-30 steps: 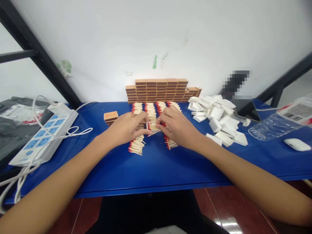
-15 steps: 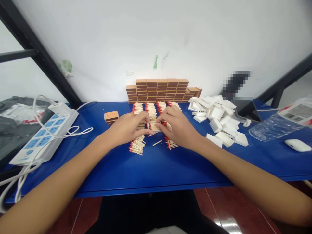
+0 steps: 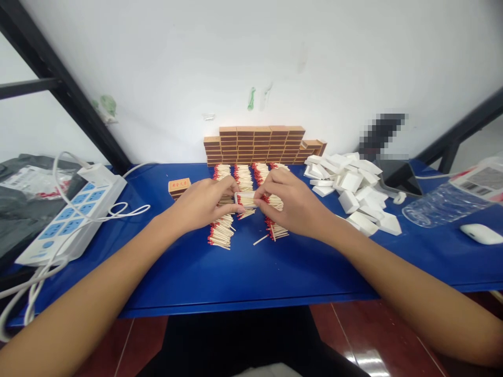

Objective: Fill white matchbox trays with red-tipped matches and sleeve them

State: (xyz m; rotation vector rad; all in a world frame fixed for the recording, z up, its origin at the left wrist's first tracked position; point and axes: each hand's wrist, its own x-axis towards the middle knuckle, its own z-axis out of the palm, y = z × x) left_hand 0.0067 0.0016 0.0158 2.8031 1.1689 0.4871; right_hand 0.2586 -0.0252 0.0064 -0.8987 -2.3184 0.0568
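A small white matchbox tray (image 3: 245,199) with red-tipped matches inside is held between my hands. My left hand (image 3: 204,204) grips its left end between thumb and fingers. At the right end, the fingertips of my right hand (image 3: 286,201) are closed on the tray; whether they also pinch matches is hidden. Rows of matches lie under and around my hands, including a left row (image 3: 220,234) and a right row (image 3: 278,229). One loose match (image 3: 260,240) lies on the blue table (image 3: 236,283) in front of the right row.
Stacked brown matchboxes (image 3: 259,146) line the wall. An orange-topped matchbox (image 3: 179,186) sits left of my left hand. White trays (image 3: 349,183) are heaped at right, near a plastic bottle (image 3: 432,204) and a white mouse-like object (image 3: 481,233). A power strip (image 3: 78,214) with cables lies left.
The tray has turned so its matches show more. My right hand has shifted slightly right. The loose match has moved right and nearer to me, beside the right row.
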